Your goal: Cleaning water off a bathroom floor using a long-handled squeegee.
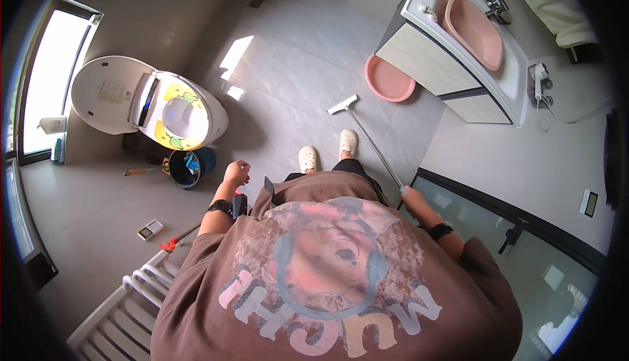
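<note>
My right hand [413,198] is wrapped round the grip at the top of a floor squeegee [377,149]. Its thin metal pole slants forward and left to a white head on the grey tiled floor, just ahead of my cream clogs [348,141]. Held out on the other side, my left hand [238,173] has its fingers curled in, and nothing shows in them. The nearest thing to it is a dark bucket [208,159] with something blue inside, beside the toilet [215,115]. That toilet has its lid up and a yellow-and-white patterned seat on it.
A pink basin [389,80] stands on the floor against the vanity [426,56]; another pink basin [473,30] sits in the sink. Behind my left arm is a white radiator [108,315]. A glass door [498,230] is at my right. Sunlight patches the floor [275,73].
</note>
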Motion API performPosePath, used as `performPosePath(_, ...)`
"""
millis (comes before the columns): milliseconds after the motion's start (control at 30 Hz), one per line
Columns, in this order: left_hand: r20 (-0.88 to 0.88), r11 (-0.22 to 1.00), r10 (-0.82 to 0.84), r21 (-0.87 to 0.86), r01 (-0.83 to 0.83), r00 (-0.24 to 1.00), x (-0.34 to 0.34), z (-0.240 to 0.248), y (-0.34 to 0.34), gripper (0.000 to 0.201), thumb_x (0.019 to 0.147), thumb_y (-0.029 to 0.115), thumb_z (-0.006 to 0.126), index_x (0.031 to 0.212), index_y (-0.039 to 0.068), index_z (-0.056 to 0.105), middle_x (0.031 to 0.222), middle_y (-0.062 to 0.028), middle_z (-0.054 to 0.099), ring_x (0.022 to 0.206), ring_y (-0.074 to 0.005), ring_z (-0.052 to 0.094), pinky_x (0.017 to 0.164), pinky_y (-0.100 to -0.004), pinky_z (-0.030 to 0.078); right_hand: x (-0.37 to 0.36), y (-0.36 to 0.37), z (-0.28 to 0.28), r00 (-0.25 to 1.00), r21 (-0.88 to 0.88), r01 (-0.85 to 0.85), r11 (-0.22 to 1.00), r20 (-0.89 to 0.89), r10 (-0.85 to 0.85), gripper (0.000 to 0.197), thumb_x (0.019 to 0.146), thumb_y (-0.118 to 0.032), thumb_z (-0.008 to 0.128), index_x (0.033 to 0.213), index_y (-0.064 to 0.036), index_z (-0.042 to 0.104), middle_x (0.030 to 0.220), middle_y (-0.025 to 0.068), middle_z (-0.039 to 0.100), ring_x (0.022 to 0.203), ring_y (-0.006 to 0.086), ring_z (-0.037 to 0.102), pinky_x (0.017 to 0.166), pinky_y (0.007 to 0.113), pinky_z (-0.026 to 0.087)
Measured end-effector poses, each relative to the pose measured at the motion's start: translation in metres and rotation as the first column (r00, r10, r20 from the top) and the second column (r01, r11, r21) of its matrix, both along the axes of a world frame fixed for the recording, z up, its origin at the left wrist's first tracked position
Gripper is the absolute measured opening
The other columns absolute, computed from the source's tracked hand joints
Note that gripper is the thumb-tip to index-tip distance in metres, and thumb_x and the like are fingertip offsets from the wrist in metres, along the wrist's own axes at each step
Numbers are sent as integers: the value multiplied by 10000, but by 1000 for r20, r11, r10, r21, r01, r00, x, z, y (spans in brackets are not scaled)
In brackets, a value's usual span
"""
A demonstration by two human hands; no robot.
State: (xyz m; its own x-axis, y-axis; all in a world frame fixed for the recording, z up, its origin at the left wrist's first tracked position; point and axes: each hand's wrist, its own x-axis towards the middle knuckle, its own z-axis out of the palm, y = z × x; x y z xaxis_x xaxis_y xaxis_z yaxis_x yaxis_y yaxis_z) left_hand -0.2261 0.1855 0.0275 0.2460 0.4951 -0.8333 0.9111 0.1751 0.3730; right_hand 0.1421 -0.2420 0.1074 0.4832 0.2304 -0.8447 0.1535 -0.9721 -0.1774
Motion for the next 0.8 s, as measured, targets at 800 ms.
performPosePath(800,-113,967,229,-93,-239,967,75,6,-86,240,840,191,516,1018,40,572,672,-101,629,565,-175,624,493,-290,507,174,136,-26,979,98,-202,974,7,202,559,826,-108,448,1354,-177,280,864,224,602,548,328,586,495,397,475)
